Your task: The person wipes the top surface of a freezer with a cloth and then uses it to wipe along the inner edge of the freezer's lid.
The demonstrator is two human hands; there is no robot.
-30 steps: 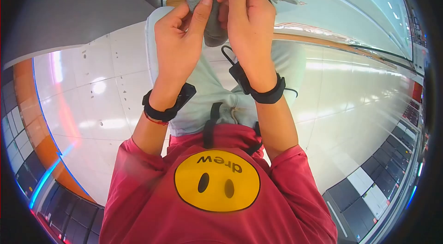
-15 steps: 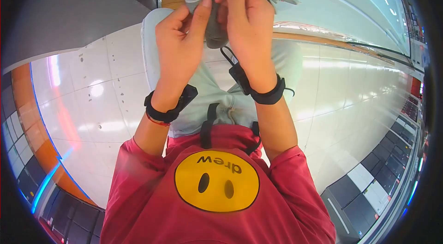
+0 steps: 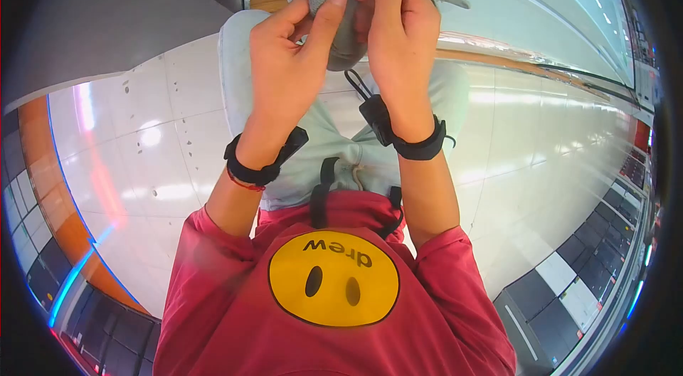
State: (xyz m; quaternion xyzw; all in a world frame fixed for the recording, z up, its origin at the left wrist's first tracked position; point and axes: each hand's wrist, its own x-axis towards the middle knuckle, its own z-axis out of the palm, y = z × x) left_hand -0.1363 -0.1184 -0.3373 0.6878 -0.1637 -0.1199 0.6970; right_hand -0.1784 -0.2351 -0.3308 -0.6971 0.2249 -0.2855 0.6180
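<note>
I have the grey cloth (image 3: 346, 52) at the left end of the white unit (image 3: 512, 27), its pale rim drawn out in front of that end; whether it touches the unit I can't tell. My left hand (image 3: 290, 63) pinches the rim between thumb and fingers at the unit's left corner, and my right hand (image 3: 405, 41) pinches it farther along the unit, thumb laid on top; the fingers behind the fabric are hidden from me. I judge it light and soft, with a little thickness, like knit or felt. Its body sags to my side of the unit, so it should fold easily. The rim seems the best place to hold, one pinch at each side. I don't expect it to be slippery or fragile, though hard pulling might stretch it
</note>
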